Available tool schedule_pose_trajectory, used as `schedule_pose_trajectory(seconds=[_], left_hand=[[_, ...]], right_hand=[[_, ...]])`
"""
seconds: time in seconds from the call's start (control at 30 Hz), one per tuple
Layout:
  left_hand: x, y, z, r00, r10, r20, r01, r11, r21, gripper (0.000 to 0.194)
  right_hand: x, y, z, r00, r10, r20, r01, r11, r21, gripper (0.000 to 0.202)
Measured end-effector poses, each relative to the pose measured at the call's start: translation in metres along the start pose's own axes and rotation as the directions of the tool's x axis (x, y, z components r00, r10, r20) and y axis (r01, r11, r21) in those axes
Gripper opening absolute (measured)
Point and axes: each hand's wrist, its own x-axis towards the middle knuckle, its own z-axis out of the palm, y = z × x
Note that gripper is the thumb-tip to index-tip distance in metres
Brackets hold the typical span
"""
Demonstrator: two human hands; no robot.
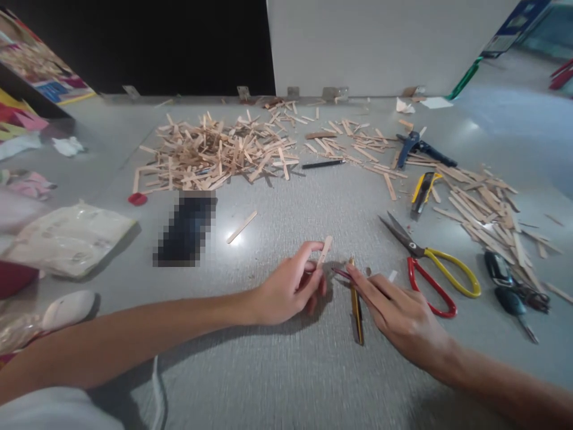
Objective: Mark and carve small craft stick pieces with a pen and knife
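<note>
Left hand (286, 289) pinching 1 wooden stick (325, 251) | right hand (398, 313) holding slim pointed tool (341, 273), tip near stick | plastic packet (74, 239), tabletop (259, 382) left: pale contents, can't identify

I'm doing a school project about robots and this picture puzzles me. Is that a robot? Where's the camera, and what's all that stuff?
Good question! There is no robot here, just a person's two bare hands. The camera is worn on the person's head, looking forward and down, so you see about what they would see.

The left hand holds a small flat wooden stick. The right hand holds a slim reddish pointed thing, perhaps a pencil; its tip is close to the stick.

On the gray table lie a big pile of wooden sticks, scissors with one red and one yellow handle, and a yellow cutter. One dark patch is blurred out, so I can't tell what it is.
</note>
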Motion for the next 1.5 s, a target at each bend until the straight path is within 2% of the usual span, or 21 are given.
schedule_pose_trajectory(seconds=[0.33, 0.53, 0.73, 0.97, 1.23, 1.37, 1.5], left_hand=[[-0.001, 0.000, 0.000, 0.995, 0.094, -0.026, -0.087, 0.974, 0.209, 0.031], [-0.006, -0.010, 0.002, 0.968, 0.236, -0.080, -0.200, 0.926, 0.321, 0.027], [-0.005, -0.009, 0.003, 0.967, 0.184, -0.174, -0.127, 0.947, 0.295, 0.031], [-0.004, -0.012, 0.004, 0.965, 0.217, -0.146, -0.161, 0.932, 0.325, 0.034], [-0.003, -0.016, 0.003, 0.968, 0.204, -0.144, -0.143, 0.925, 0.351, 0.037], [-0.004, -0.018, 0.003, 0.972, 0.195, -0.127, -0.136, 0.918, 0.373, 0.041], [-0.003, -0.019, 0.002, 0.962, 0.239, -0.131, -0.155, 0.874, 0.460, 0.054]], right_hand=[[-0.003, -0.002, 0.000, 1.000, 0.004, 0.017, -0.003, 0.999, -0.037, 0.081], [0.003, 0.000, -0.002, 0.999, 0.049, 0.005, -0.049, 0.999, -0.020, 0.083], [0.012, -0.002, -0.005, 0.998, 0.008, -0.066, -0.015, 0.994, -0.105, 0.074], [0.007, -0.004, 0.002, 0.999, -0.024, -0.030, 0.021, 0.996, -0.083, 0.066], [0.006, -0.002, 0.002, 0.999, -0.039, -0.016, 0.037, 0.994, -0.099, 0.063], [0.003, -0.002, 0.006, 0.999, -0.045, 0.003, 0.045, 0.993, -0.106, 0.050], [0.008, -0.004, 0.000, 0.999, -0.034, -0.015, 0.031, 0.988, -0.150, 0.044]])
